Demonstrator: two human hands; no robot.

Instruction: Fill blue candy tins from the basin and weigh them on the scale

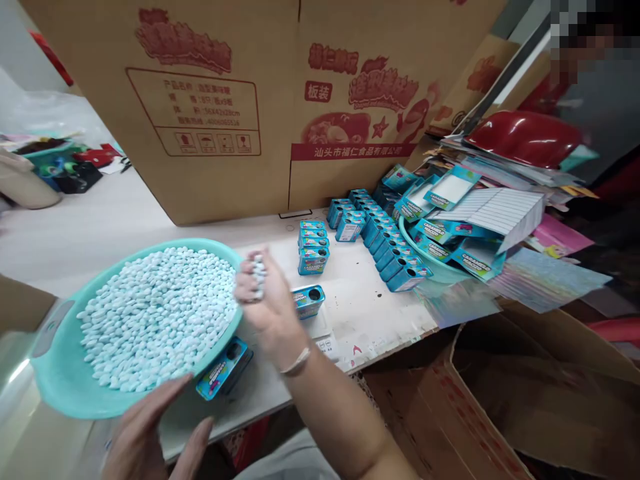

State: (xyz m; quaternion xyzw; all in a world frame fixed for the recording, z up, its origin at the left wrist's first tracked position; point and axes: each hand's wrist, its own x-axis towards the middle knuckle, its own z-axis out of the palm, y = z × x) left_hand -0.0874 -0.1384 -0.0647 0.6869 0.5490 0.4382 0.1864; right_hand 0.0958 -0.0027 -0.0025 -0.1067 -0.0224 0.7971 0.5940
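Observation:
A handful of pale blue candies point(259, 275) lies in my right hand point(263, 290), its fingers curled around them at the right rim of a turquoise basin point(65, 393). Many more of these candies point(160, 313) fill the basin. Just behind my right wrist, a blue tin point(310, 303) with a round dark hole in its top sits partly hidden. Low in front of the basin, my left hand point(150, 433) is open, thumb and fingers apart, holding nothing. Beside its fingertips leans another blue tin point(224, 369), partly under the basin's rim.
A short row of tins point(313, 250) and longer rows point(387, 243) stand across the white table point(350, 307). Behind them rises a large carton point(210, 180). At right are a bowl of printed cards point(440, 270), a red bowl point(525, 137) and an open carton point(540, 393).

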